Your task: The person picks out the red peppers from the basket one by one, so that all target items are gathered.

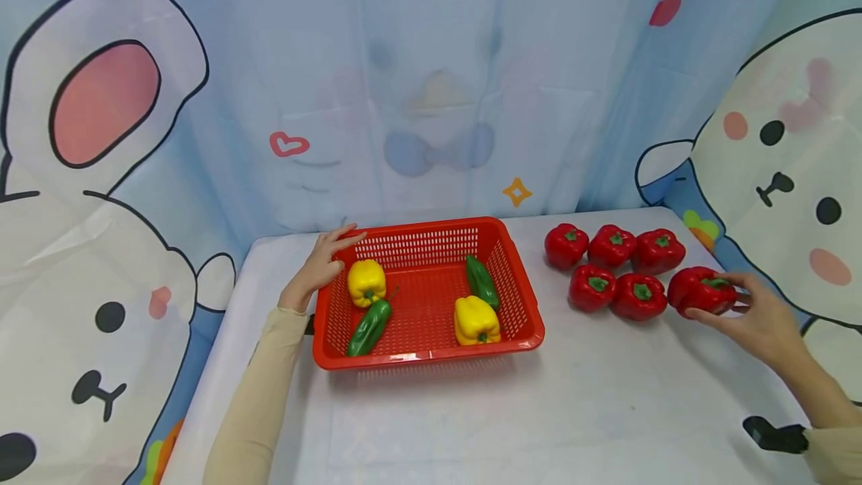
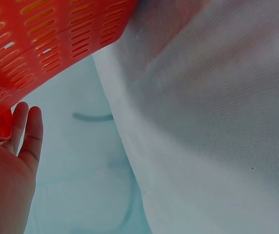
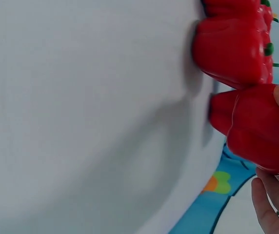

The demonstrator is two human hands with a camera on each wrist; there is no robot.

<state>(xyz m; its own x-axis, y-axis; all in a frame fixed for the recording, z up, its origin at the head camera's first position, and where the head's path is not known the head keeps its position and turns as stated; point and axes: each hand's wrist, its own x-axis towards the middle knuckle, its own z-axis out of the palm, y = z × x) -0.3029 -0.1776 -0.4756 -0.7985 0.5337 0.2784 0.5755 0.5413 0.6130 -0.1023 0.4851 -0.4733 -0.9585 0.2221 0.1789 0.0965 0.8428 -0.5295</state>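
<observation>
My right hand (image 1: 761, 313) grips a red bell pepper (image 1: 700, 290), thumb on the near side and fingers around its right side. In the right wrist view this bell pepper (image 3: 261, 129) is close against the other red peppers (image 3: 229, 51); whether it touches the table cannot be told. My left hand (image 1: 319, 268) rests at the back left corner of a red plastic basket (image 1: 431, 355), its fingers extended by the rim. The left wrist view shows straight fingers (image 2: 32, 134) beside the basket corner; the thumb is hidden there.
Inside the basket lie two yellow bell peppers (image 1: 477, 320) and two green peppers (image 1: 369, 328), one pair at each side. Several red bell peppers (image 1: 611, 247) stand in two rows right of the basket. A white-covered table (image 1: 572, 418) meets a printed curtain (image 1: 431, 81) at the back.
</observation>
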